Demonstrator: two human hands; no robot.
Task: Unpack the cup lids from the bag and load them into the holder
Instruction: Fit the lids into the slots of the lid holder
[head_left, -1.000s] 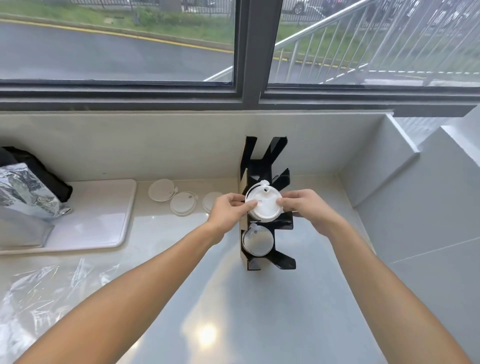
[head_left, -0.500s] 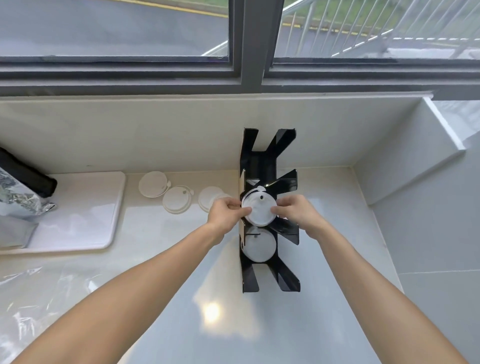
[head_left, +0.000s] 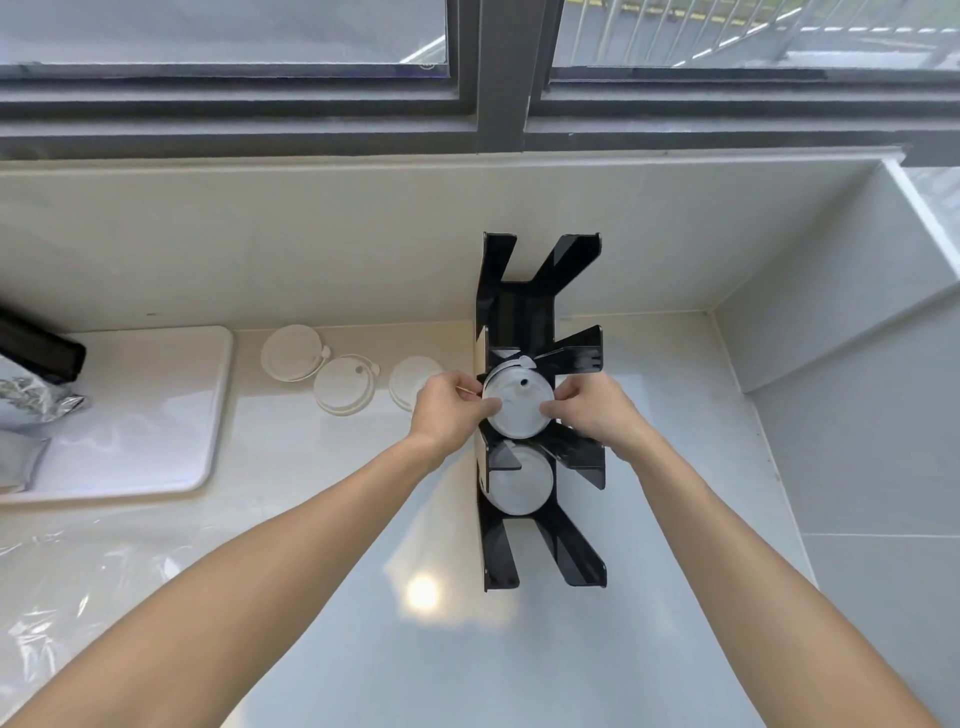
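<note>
A black slotted holder (head_left: 540, 306) stands on the counter against the back wall. My left hand (head_left: 449, 410) and my right hand (head_left: 589, 410) pinch a white cup lid (head_left: 517, 408) by its left and right edges inside the holder's middle slot. Another white lid (head_left: 519, 483) sits in the slot just below it. Three loose white lids lie on the counter to the left of the holder: one (head_left: 291, 352), a second (head_left: 344, 384) and a third (head_left: 413, 382) partly behind my left hand. Crumpled clear plastic bag film (head_left: 78, 582) lies at the lower left.
A white tray (head_left: 156, 405) lies at the left with a silver foil pouch (head_left: 26, 410) and a black object (head_left: 41, 348) on it. The back wall with a window stands behind the holder. A raised white ledge (head_left: 831, 338) bounds the counter at the right.
The camera has tilted down, so the holder is seen more from above. Both hands have brought the lid lower into the holder's middle slot and keep hold of it.
</note>
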